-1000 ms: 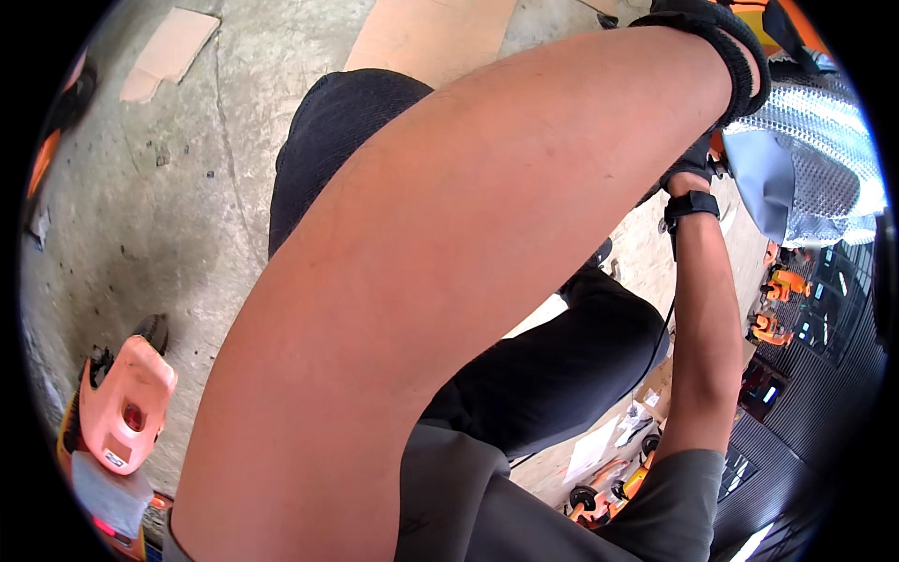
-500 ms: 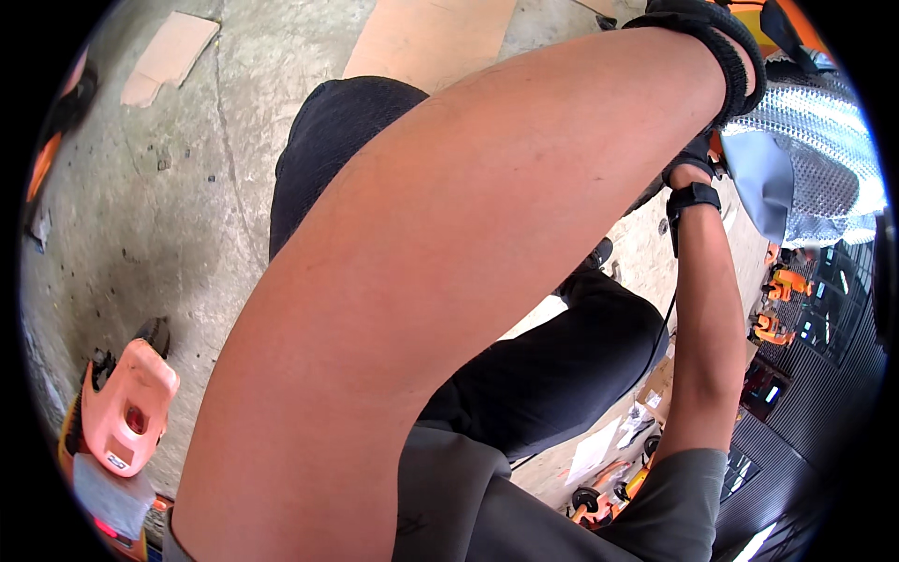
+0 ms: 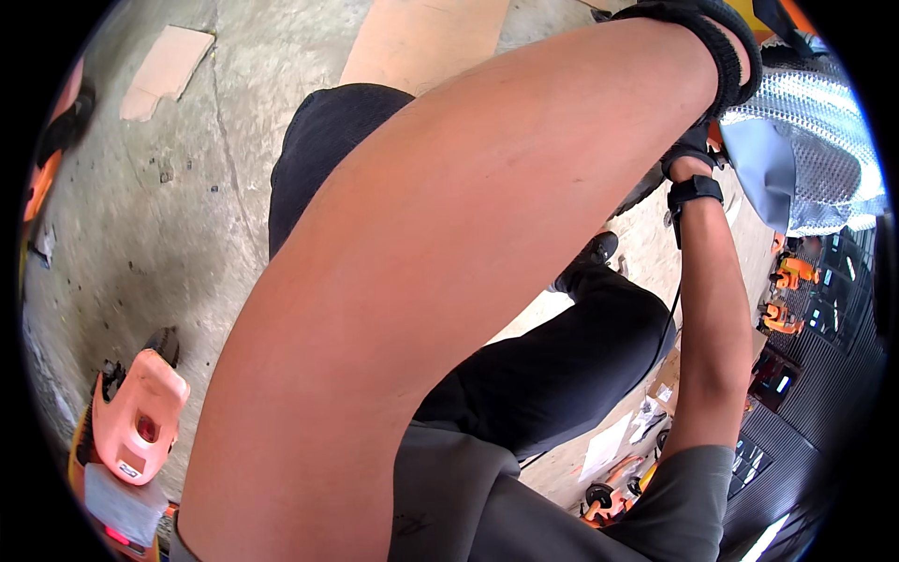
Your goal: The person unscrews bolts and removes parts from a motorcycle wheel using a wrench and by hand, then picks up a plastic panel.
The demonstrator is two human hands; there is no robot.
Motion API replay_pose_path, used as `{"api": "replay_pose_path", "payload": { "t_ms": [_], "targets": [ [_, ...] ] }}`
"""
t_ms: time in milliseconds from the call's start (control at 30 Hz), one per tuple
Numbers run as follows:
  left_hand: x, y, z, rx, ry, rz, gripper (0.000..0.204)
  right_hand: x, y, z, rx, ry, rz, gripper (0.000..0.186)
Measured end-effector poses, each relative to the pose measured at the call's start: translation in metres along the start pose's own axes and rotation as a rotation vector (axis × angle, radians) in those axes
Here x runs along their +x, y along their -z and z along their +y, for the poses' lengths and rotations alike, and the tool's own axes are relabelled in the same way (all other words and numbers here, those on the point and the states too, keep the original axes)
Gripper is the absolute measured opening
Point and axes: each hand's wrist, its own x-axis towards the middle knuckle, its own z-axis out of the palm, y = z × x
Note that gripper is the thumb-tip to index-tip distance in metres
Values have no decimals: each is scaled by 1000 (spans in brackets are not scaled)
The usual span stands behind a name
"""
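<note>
My left forearm (image 3: pixel 403 262) stretches across the view from lower left to upper right and covers much of the scene. My left hand (image 3: pixel 676 9), in a black glove, shows only in part at the top edge; its fingers are hidden. Below it, my right hand (image 3: pixel 691 150), also black-gloved, reaches behind the left arm, wearing a black wrist strap (image 3: pixel 695 190). Its fingers do not show, nor does anything it may hold. Beside both hands are a grey flap (image 3: pixel 760 169) and silver quilted foil (image 3: pixel 824 140) over something with orange parts.
A pink-orange scooter (image 3: pixel 145 417) stands at lower left, and more orange scooters (image 3: pixel 794 273) are at the right. Flat cardboard (image 3: pixel 426 42) and a smaller piece (image 3: pixel 169 73) lie on the concrete floor (image 3: pixel 178 234). My bent legs (image 3: pixel 552 375) are below the arms.
The view has shifted slightly, with the lower-left scooter a little further right. Both arms keep nearly the same pose, and the hands stay by the foil.
</note>
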Motion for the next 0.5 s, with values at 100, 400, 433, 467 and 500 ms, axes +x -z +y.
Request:
{"api": "replay_pose_path", "payload": {
  "t_ms": [100,400,433,467,500],
  "targets": [
    [1,-1,1,7,-2,-3,34,-14,16,-3,95,78,89,23],
    [2,-1,-1,26,-3,-2,35,-19,37,-35,135,346,148,14],
    [6,-7,0,10,-23,-18,35,-25,33,-27,44,321,88,14],
    [10,-13,2,-10,-47,-32,35,-33,31,-17,-48,296,24,14],
    [8,-8,2,9,-30,-21,35,-29,31,-22,-86,321,2,14]
  ]
}}
